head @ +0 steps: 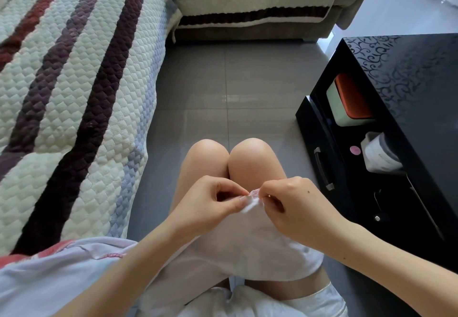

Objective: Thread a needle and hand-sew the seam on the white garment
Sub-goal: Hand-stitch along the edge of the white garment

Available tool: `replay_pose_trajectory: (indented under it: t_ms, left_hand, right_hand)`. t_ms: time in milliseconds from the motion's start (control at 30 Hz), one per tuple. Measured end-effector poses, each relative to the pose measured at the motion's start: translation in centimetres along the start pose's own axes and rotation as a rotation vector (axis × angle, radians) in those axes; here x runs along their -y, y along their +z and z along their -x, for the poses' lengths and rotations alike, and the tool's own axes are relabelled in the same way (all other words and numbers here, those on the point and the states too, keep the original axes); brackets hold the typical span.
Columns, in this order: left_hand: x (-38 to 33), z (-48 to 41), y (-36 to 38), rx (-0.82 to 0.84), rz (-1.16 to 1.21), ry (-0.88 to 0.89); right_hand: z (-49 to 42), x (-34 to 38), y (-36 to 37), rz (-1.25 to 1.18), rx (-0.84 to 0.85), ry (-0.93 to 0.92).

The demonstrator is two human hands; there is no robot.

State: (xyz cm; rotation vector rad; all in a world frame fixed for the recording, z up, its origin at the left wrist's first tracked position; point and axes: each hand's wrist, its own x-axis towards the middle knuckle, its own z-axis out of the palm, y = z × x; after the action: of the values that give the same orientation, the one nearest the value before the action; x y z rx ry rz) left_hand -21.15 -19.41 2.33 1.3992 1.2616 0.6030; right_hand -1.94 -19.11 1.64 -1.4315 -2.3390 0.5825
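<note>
A thin white cloth garment [260, 249] lies draped over the lap of a seated person, and its upper edge is gathered into a small bunch just short of the bare knees [230, 158]. The left hand [210, 202] pinches that bunch between thumb and forefinger from the left. The right hand [295, 207] pinches it from the right with curled fingers, so the two hands nearly meet with only the fold of cloth between them. A short line of pinkish-red stitching [254, 193] shows on the held edge. Whether a needle or thread sits in either grip cannot be told. To the left stands a sofa under a quilted cream cover with maroon and blue stripes [74, 81]. To the right, a glossy black table [409, 81] has an open drawer holding a white box with an orange lid [352, 101] and a white container [379, 153]. Grey floor tiles [223, 81] lie between.
</note>
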Motion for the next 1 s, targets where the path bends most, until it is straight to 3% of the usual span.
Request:
replay_pose_trajectory:
  t_ms: [200, 333, 600, 1000]
  left_hand:
    - [-0.3, 0.1, 0.1, 0.003, 0.031, -0.012]
    - [-0.3, 0.1, 0.1, -0.024, 0.065, -0.056]
    - [-0.4, -0.1, 0.2, 0.041, 0.124, -0.113]
    - [-0.2, -0.3, 0.1, 0.133, 0.274, -0.145]
  right_hand:
    - [0.2, 0.1, 0.0, -0.034, 0.021, 0.039]
    - [0.3, 0.4, -1.3, -0.180, -0.008, 0.070]
    - [-0.1, 0.4, -2.9, -0.586, 0.161, 0.242]
    - [-0.4, 0.3, -3.9, -0.790, 0.299, 0.323]
